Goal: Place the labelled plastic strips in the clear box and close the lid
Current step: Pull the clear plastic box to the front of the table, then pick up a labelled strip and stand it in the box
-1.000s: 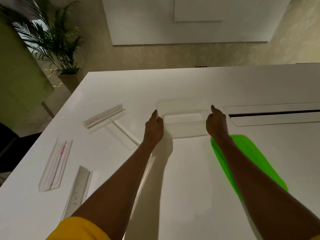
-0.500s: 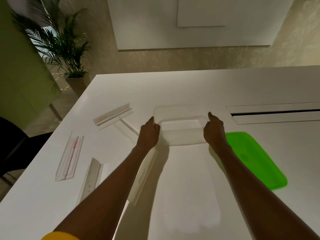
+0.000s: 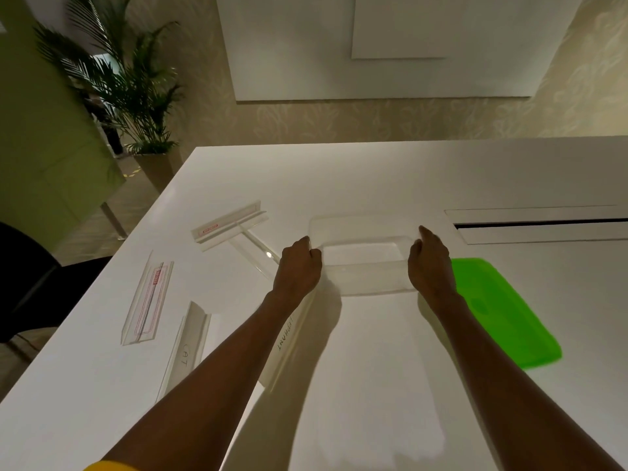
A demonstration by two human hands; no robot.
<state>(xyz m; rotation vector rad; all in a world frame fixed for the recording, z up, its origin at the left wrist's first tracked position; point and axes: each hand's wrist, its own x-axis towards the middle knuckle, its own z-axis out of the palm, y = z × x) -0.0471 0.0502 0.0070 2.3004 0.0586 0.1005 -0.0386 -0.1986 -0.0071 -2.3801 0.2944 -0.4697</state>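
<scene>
A clear plastic box (image 3: 365, 263) stands open and empty in the middle of the white table (image 3: 373, 385). My left hand (image 3: 299, 266) grips its left end and my right hand (image 3: 430, 263) grips its right end. The green lid (image 3: 503, 311) lies flat to the right of the box, partly behind my right forearm. Several clear labelled strips lie to the left: one with a red label (image 3: 229, 224), a thin clear one (image 3: 256, 249), one with red lines (image 3: 147, 299), one marked CAT (image 3: 187, 348), and one with handwriting (image 3: 289, 338) partly under my left forearm.
A long cable slot (image 3: 540, 223) with a flap is set into the table at the right. The table's left edge runs diagonally. A dark chair (image 3: 20, 280) stands beyond it, and a potted palm (image 3: 136, 96) stands on the floor behind.
Both hands have drawn the clear box a little nearer to me, still gripping its ends. The view has shifted, and more of the green lid and the strips shows.
</scene>
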